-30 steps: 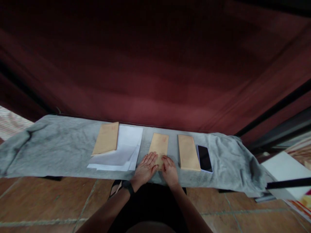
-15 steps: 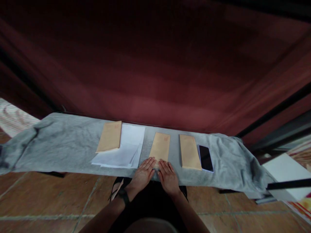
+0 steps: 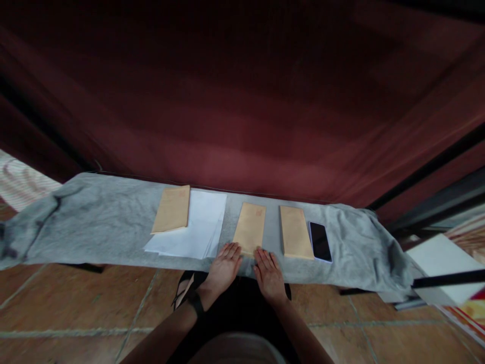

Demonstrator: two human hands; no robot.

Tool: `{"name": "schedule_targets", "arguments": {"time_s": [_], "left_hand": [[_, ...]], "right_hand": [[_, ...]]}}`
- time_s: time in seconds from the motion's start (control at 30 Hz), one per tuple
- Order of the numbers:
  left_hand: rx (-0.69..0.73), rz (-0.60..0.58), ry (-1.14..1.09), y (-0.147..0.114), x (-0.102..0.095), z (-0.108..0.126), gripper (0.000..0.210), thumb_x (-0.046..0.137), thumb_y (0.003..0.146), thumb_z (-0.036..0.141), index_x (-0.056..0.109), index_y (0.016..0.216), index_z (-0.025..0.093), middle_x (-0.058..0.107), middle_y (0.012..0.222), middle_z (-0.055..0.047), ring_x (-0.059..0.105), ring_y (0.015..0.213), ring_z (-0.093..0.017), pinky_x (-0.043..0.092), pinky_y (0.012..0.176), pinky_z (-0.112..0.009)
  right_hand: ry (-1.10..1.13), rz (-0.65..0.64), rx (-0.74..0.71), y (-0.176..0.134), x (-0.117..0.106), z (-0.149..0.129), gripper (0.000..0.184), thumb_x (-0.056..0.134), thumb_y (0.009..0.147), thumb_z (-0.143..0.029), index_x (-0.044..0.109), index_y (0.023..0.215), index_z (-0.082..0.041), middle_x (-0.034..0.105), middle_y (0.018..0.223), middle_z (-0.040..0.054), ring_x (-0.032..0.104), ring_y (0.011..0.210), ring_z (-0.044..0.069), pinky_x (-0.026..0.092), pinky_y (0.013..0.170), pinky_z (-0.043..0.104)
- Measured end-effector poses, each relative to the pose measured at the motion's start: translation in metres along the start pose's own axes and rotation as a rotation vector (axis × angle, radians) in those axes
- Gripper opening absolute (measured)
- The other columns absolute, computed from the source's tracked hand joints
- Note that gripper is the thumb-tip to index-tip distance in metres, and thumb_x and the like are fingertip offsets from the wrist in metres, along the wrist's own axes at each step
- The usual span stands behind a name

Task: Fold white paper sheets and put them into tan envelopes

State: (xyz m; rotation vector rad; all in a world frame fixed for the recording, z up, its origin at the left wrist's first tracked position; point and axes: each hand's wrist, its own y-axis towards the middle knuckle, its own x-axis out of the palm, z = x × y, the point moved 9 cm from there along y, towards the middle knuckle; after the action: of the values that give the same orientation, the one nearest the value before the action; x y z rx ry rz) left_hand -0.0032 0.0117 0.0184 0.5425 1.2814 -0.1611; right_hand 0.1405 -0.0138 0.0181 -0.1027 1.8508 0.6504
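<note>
A brown paper envelope (image 3: 250, 226) lies flat in the middle of the grey cloth, its near edge toward me. My left hand (image 3: 225, 266) rests at its lower left corner, fingers stretched out flat. At the lower right corner my right hand (image 3: 269, 273) lies with its fingers extended, the fingertips at the envelope's edge. To the right is a second stack of brown envelopes (image 3: 296, 232). On the left, another brown envelope pile (image 3: 171, 208) partly covers several sheets of white paper (image 3: 202, 225).
A dark-screened phone (image 3: 320, 241) lies right of the envelope stack. The grey cloth (image 3: 102, 217) covers a narrow bench or table. A dark red panel (image 3: 242, 131) rises behind it. At the right sits a white box-like object (image 3: 447, 263) with a black bar across it.
My hands have moved apart, from close together on the envelope's near end to its two lower corners. The view has shifted slightly; the envelopes, papers and phone keep their places.
</note>
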Motion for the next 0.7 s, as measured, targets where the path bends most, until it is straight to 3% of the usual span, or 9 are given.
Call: {"name": "schedule_targets", "arguments": {"time_s": [0.1, 0.27, 0.4, 0.53, 0.7], "left_hand": [[0.028, -0.034, -0.020, 0.027, 0.008, 0.012, 0.046, 0.031, 0.104, 0.034, 0.053, 0.140, 0.018, 0.059, 0.144, -0.011, 0.052, 0.136, -0.022, 0.035, 0.119, -0.045], [0.006, -0.128, -0.042, 0.082, 0.039, 0.027, 0.052, 0.031, 0.103, 0.043, 0.047, 0.146, 0.019, 0.044, 0.156, -0.011, 0.037, 0.147, -0.028, 0.031, 0.119, -0.051], [-0.028, -0.090, -0.047, 0.114, 0.052, 0.027, 0.054, 0.033, 0.102, 0.046, 0.044, 0.149, 0.023, 0.040, 0.159, -0.009, 0.030, 0.150, -0.029, 0.022, 0.121, -0.058], [-0.083, -0.032, -0.037, 0.127, 0.052, 0.013, 0.056, 0.036, 0.100, 0.043, 0.042, 0.150, 0.021, 0.039, 0.160, -0.010, 0.029, 0.150, -0.029, 0.020, 0.122, -0.057], [-0.133, -0.017, 0.005, 0.118, 0.047, -0.008, 0.059, 0.037, 0.099, 0.040, 0.039, 0.152, 0.015, 0.037, 0.160, -0.012, 0.027, 0.151, -0.028, 0.021, 0.123, -0.051]], "right_hand": [[0.015, 0.021, 0.014, 0.000, 0.001, 0.001, 0.048, 0.041, 0.103, -0.026, 0.044, 0.150, -0.017, 0.053, 0.149, 0.0101, 0.049, 0.139, 0.024, 0.034, 0.119, 0.046], [0.014, 0.049, 0.055, -0.001, 0.005, 0.002, 0.043, 0.042, 0.101, -0.023, 0.056, 0.141, -0.014, 0.063, 0.139, 0.0127, 0.053, 0.135, 0.024, 0.033, 0.120, 0.047], [0.005, 0.059, 0.062, -0.001, 0.003, 0.000, 0.043, 0.044, 0.101, -0.021, 0.055, 0.141, -0.014, 0.064, 0.138, 0.0129, 0.053, 0.135, 0.024, 0.034, 0.119, 0.047], [0.010, 0.038, 0.061, 0.002, 0.000, 0.000, 0.048, 0.044, 0.102, -0.024, 0.047, 0.149, -0.016, 0.057, 0.145, 0.0110, 0.051, 0.137, 0.023, 0.034, 0.120, 0.046], [0.027, 0.014, 0.068, 0.004, -0.003, 0.000, 0.048, 0.045, 0.102, -0.025, 0.045, 0.149, -0.019, 0.054, 0.149, 0.0094, 0.049, 0.138, 0.022, 0.034, 0.120, 0.046]]}}
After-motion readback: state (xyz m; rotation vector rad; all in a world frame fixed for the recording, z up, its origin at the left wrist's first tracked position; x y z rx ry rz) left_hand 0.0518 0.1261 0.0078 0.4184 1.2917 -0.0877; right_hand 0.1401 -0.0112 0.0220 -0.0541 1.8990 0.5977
